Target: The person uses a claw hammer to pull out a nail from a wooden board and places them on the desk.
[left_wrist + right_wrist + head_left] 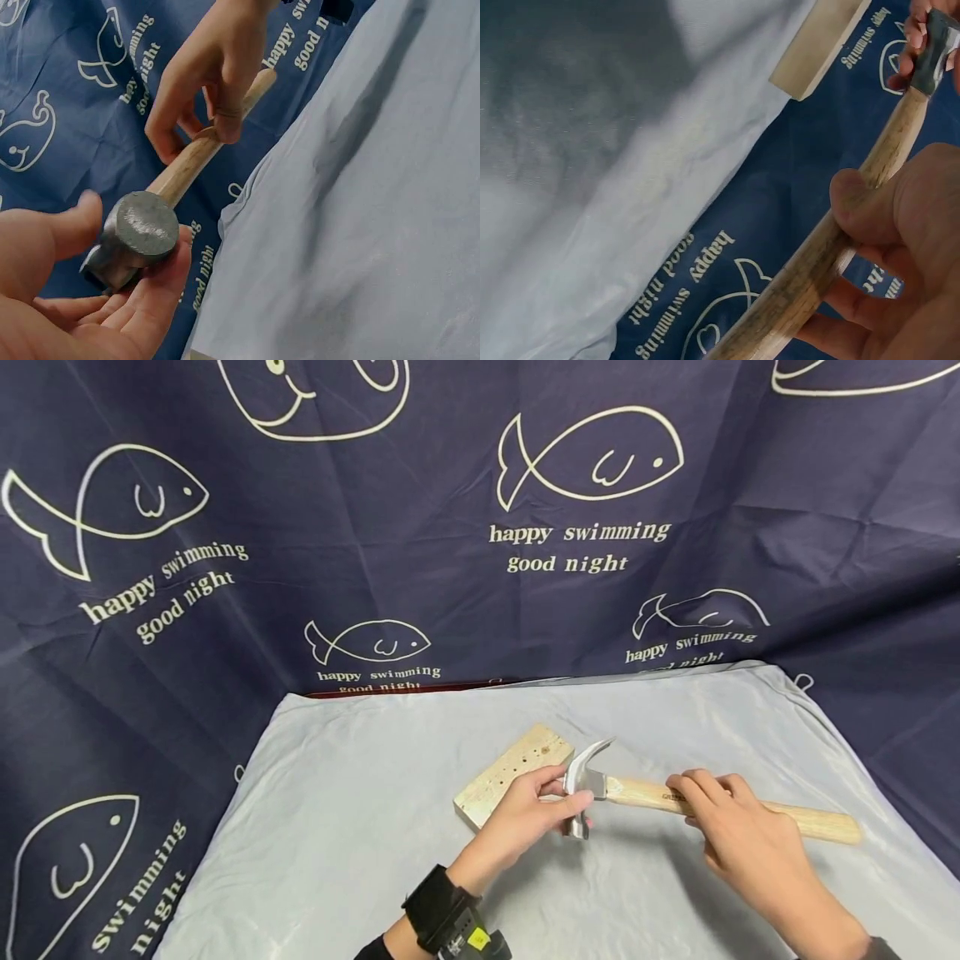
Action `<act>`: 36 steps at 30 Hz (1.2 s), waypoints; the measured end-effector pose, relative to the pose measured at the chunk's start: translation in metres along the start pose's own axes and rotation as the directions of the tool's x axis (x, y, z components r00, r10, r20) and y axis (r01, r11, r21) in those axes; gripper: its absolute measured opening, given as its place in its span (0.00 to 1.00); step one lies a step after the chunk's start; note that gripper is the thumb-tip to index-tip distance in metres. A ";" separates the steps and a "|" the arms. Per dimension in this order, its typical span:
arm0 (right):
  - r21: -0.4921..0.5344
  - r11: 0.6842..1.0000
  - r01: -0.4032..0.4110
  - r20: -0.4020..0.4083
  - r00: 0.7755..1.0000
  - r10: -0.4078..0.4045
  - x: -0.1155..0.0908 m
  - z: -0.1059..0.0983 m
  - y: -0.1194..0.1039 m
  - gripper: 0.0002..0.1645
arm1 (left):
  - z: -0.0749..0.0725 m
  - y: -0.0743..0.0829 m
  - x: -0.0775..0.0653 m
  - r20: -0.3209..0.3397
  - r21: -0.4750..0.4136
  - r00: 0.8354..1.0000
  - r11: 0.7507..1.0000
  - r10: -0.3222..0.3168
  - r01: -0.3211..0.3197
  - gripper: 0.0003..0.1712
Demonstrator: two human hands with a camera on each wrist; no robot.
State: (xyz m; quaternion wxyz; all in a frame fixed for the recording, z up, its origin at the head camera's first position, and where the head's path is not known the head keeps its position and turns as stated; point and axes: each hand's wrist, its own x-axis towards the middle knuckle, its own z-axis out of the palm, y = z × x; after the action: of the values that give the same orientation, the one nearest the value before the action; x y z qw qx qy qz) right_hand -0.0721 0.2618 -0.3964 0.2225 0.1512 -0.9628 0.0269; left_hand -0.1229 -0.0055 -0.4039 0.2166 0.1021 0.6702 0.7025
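A claw hammer with a steel head and a pale wooden handle is held level above the table, its claw pointing away. My left hand holds the steel head, the thumb on the near side and the fingers under and behind it. In the left wrist view the round striking face is turned to the camera. My right hand grips the middle of the handle from above. In the right wrist view its thumb and fingers lie on opposite sides of the handle.
A wooden block with several dark holes in its top lies on the table just behind the left hand. A pale grey cloth covers the table. Dark blue fabric printed with fish hangs behind and at the sides.
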 end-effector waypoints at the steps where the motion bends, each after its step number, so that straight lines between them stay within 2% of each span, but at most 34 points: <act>1: -0.005 1.000 0.011 -0.008 1.000 -0.011 0.001 -0.001 -0.001 0.29 | 0.000 -0.001 0.000 -0.003 -0.005 1.000 1.000 -0.002 0.002 0.26; 7: -0.039 0.996 0.081 -0.038 0.996 -0.082 0.004 -0.005 0.000 0.34 | -0.005 -0.005 0.003 -0.004 -0.047 0.999 0.998 -0.042 0.042 0.22; 14: -0.037 0.990 0.135 -0.024 0.990 -0.136 0.004 -0.008 0.000 0.39 | -0.012 -0.006 0.002 0.074 -0.090 0.992 0.990 -0.101 0.107 0.25; 17: -0.010 0.989 0.146 -0.055 0.988 -0.146 0.006 -0.010 0.000 0.34 | -0.013 -0.006 0.000 0.105 -0.108 0.987 0.986 -0.118 0.130 0.22; 20: 0.020 0.986 0.167 -0.105 0.981 -0.164 0.010 -0.013 -0.001 0.19 | -0.014 -0.006 -0.001 0.103 -0.128 0.988 0.983 -0.117 0.130 0.22; 21: 0.034 0.984 0.177 -0.119 0.978 -0.172 0.012 -0.014 -0.001 0.18 | -0.014 -0.006 -0.002 0.098 -0.136 0.989 0.983 -0.112 0.125 0.23; 25: 0.102 0.975 0.195 -0.159 0.971 -0.177 0.019 -0.021 0.000 0.35 | -0.015 -0.006 -0.002 0.088 -0.179 0.991 0.977 -0.100 0.115 0.22; 27: 0.150 0.969 0.196 -0.202 0.966 -0.164 0.021 -0.025 0.000 0.35 | -0.016 -0.006 -0.002 0.078 -0.189 0.993 0.976 -0.094 0.107 0.22; 30: 0.294 0.932 0.211 -0.325 0.939 -0.111 0.021 -0.028 0.001 0.28 | -0.020 -0.004 -0.002 0.055 -0.177 0.995 0.980 -0.084 0.092 0.23; 32: 0.404 0.886 0.226 -0.382 0.922 -0.061 0.018 -0.029 0.002 0.17 | -0.023 -0.003 -0.002 0.043 -0.163 0.996 0.983 -0.075 0.081 0.25; 33: 0.454 0.863 0.223 -0.385 0.922 -0.036 0.016 -0.028 0.002 0.12 | -0.026 -0.002 -0.002 0.037 -0.157 0.997 0.985 -0.070 0.075 0.25; 34: 0.501 0.842 0.202 -0.360 0.933 -0.009 0.013 -0.028 0.003 0.09 | -0.028 -0.002 -0.001 0.032 -0.154 0.997 0.985 -0.067 0.072 0.25; 36: 0.602 0.793 0.091 -0.208 0.977 0.046 0.006 -0.026 0.004 0.13 | -0.031 -0.001 0.000 0.026 -0.155 0.998 0.986 -0.060 0.064 0.25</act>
State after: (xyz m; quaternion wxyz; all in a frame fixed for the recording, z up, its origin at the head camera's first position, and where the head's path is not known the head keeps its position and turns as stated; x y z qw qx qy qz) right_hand -0.0677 0.2674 -0.3698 0.2636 0.2224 -0.8716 0.3483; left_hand -0.1365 -0.0333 -0.4071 0.2527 0.0713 0.6137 0.7446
